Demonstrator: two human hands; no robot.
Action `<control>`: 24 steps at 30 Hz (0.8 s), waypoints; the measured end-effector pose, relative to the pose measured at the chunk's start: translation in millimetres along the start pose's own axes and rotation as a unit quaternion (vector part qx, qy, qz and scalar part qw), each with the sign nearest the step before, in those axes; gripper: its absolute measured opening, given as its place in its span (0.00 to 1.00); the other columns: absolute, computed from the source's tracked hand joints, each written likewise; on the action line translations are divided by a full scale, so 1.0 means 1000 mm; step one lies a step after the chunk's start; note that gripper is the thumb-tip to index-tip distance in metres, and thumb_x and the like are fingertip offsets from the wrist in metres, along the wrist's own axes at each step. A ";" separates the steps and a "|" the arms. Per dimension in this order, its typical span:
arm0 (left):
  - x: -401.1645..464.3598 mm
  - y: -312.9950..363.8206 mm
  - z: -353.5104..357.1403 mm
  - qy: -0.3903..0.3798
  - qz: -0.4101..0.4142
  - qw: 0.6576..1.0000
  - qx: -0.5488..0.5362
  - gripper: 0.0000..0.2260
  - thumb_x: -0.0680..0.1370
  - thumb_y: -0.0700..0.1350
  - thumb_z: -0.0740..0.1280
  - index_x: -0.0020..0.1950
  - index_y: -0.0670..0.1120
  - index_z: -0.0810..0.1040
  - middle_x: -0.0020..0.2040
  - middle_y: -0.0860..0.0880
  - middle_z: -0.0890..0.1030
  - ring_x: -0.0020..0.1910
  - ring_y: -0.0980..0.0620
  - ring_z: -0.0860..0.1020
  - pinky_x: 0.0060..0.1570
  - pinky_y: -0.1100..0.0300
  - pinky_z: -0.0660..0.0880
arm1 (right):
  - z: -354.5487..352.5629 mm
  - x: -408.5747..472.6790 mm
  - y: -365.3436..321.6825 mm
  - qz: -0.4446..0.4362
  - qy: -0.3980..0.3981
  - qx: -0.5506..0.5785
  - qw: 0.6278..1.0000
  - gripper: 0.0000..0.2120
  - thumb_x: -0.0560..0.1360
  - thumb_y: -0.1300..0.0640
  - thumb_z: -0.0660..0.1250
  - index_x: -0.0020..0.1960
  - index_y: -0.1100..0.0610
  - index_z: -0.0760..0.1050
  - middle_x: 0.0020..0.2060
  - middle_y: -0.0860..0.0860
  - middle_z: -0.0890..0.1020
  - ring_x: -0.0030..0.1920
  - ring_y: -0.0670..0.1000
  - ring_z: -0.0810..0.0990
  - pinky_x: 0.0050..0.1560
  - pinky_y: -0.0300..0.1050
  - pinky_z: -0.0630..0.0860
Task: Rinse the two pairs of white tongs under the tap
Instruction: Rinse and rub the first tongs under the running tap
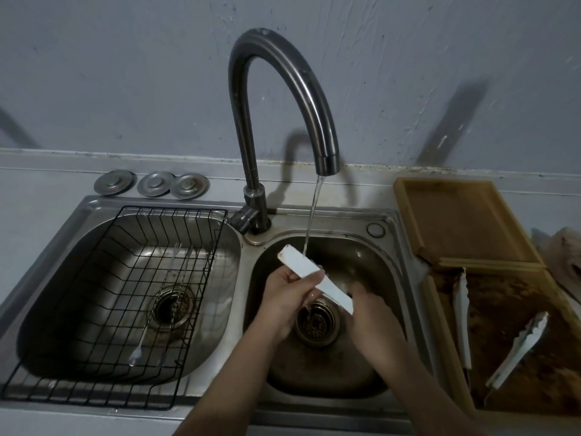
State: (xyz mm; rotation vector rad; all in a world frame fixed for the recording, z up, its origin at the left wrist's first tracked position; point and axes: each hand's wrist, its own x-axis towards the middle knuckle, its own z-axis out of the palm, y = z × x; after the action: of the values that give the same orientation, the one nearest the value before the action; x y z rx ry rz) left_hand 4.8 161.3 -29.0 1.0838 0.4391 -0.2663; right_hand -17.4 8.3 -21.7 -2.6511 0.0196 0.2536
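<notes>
One pair of white tongs [303, 265] lies slanted over the right sink basin [388, 278], its upper end under the running stream from the curved tap [283, 99]. My left hand [287, 292] grips its middle, and my right hand [369, 306] holds its lower end. On the brown tray [515, 306] to the right of the sink rest two more white tongs: one [461, 319] along the tray's left side, the other [520, 349] lying diagonally with its toothed tip upward.
A black wire rack [103, 313] sits in the left basin with thin metal utensils [157, 309] on it. Three round metal sink stoppers [152, 184] lie on the ledge behind. A wooden tray [456, 218] stands at the back right.
</notes>
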 end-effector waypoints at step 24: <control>0.021 0.010 -0.007 -0.085 -0.153 0.984 0.022 0.20 0.83 0.48 0.49 0.53 0.41 0.78 0.43 0.45 0.85 0.44 0.50 0.81 0.39 0.61 0.80 | -0.016 0.005 0.025 0.052 -0.275 0.223 0.934 0.18 0.76 0.43 0.59 0.61 0.53 0.68 0.48 0.52 0.81 0.46 0.48 0.81 0.45 0.43 0.77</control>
State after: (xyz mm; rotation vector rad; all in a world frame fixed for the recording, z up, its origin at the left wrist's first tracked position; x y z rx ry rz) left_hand 25.6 172.3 -33.7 1.0252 0.4479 -0.6374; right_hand -11.2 -21.0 -19.8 -2.0544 0.0311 0.9031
